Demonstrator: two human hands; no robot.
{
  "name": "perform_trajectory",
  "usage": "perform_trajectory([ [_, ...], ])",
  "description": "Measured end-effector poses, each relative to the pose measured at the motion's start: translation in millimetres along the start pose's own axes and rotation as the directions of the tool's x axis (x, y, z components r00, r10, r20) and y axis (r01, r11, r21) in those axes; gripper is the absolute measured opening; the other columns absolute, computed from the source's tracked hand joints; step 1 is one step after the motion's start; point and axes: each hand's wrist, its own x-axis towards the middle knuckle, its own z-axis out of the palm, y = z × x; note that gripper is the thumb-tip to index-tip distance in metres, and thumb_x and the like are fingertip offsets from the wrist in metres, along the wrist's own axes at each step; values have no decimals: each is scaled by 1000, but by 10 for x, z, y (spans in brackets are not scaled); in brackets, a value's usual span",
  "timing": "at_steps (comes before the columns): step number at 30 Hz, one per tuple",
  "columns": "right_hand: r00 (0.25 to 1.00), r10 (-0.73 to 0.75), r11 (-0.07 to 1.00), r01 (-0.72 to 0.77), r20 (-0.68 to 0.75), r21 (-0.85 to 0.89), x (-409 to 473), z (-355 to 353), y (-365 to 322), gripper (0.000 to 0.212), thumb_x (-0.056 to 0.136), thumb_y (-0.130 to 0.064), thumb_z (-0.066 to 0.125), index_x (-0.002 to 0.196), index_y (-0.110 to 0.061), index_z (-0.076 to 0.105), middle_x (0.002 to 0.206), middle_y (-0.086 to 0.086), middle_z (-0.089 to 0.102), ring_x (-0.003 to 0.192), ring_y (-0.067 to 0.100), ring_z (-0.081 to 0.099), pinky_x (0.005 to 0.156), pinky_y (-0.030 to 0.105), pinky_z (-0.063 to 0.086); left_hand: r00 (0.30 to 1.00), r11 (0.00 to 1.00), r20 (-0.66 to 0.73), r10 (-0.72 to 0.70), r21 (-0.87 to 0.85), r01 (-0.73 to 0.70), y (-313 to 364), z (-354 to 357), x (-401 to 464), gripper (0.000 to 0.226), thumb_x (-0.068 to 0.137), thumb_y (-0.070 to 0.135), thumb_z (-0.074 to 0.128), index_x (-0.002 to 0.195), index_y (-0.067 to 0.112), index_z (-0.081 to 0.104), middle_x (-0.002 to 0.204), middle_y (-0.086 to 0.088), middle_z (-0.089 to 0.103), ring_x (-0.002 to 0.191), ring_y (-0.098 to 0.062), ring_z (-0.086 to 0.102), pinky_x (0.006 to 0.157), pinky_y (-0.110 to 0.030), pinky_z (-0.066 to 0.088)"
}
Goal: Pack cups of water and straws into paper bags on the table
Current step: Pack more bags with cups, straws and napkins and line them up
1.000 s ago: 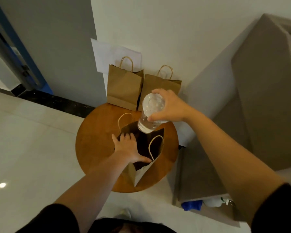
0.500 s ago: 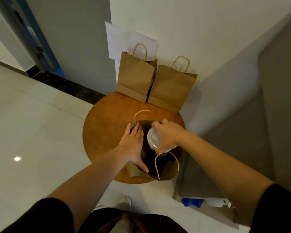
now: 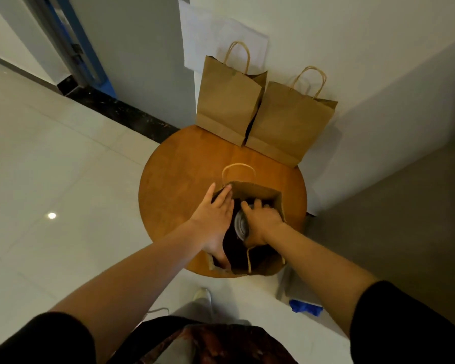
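Note:
An open brown paper bag (image 3: 260, 193) stands near the front of the round wooden table (image 3: 184, 179). My right hand (image 3: 263, 222) is down inside the bag's mouth, gripping a clear plastic cup of water (image 3: 241, 225) by its lidded top. My left hand (image 3: 216, 219) lies flat on the bag's left rim, with its thumb inside, holding the mouth apart. Most of the cup is hidden in the dark interior. No straw is visible.
Two more brown paper bags (image 3: 229, 101) (image 3: 289, 122) stand upright at the table's back edge against the white wall. A grey sofa (image 3: 405, 219) sits to the right. Something blue (image 3: 304, 307) lies on the tiled floor below the table.
My right hand has lowered the cup from above the bag down into its mouth. My left hand stays on the bag's left rim. The head camera has tilted.

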Motion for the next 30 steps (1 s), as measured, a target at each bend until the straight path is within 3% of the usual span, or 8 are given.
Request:
perform_trajectory([
  [4, 999, -1, 991, -5, 42, 134, 128, 286, 38, 107, 72, -52, 72, 147, -22, 2, 143, 20, 22, 123, 42, 41, 97, 46, 40, 1000, 999, 9, 1, 49, -2, -68, 56, -27, 135, 57, 93, 41, 150, 6, -3, 158, -15, -5, 141, -39, -20, 104, -60, -20],
  [10, 994, 27, 985, -45, 110, 168, 275, 494, 118, 102, 79, -47, 68, 149, -20, -1, 149, 22, 12, 128, 45, 33, 102, 49, 37, 999, 998, 22, 24, 60, -26, -41, 55, -22, 134, 59, 92, 40, 150, 4, -3, 158, -16, -5, 140, -39, -21, 107, -61, -16],
  [18, 989, 42, 978, -70, 140, 198, 326, 481, 151, 99, 81, -45, 67, 149, -22, -1, 149, 19, 12, 130, 43, 31, 104, 49, 34, 998, 999, 39, 48, -5, -47, -49, -23, 15, 134, 57, 91, 44, 149, 5, -3, 158, -16, -6, 140, -38, -21, 107, -60, -16],
  [21, 988, 45, 964, -82, 149, 251, 248, 429, 166, 93, 81, -44, 67, 149, -19, 7, 149, 17, 16, 132, 41, 30, 107, 47, 31, 996, 994, 26, 88, -70, -86, -93, -106, 13, 132, 59, 90, 44, 149, 6, -6, 158, -14, -8, 141, -36, -22, 109, -57, -14],
  [24, 996, 64, 938, -82, 63, 336, 126, 282, 172, 63, 87, -37, 60, 139, -13, 33, 139, 14, 38, 124, 34, 43, 103, 42, 36, 992, 982, 2, 128, -143, -127, -107, -200, -2, 120, 70, 83, 41, 150, 5, -3, 158, -13, -7, 141, -33, -22, 111, -51, -14],
  [27, 995, 75, 893, -36, -71, 449, -62, 67, 194, 27, 91, -26, 55, 113, -11, 55, 116, 14, 59, 104, 30, 58, 82, 37, 46, 991, 969, -1, 137, -207, -134, -85, -354, -21, 94, 86, 68, 40, 150, 7, 9, 158, -11, 6, 144, -30, -12, 115, -48, -4],
  [30, 973, 102, 847, 23, -205, 531, -358, -121, 220, 23, 91, -27, 56, 103, -7, 59, 101, 13, 64, 92, 29, 60, 76, 40, 50, 993, 955, -17, 117, -274, -118, -22, -575, -60, 53, 97, 44, 37, 139, 12, 40, 146, -11, 38, 140, -28, 23, 111, -47, 22],
])
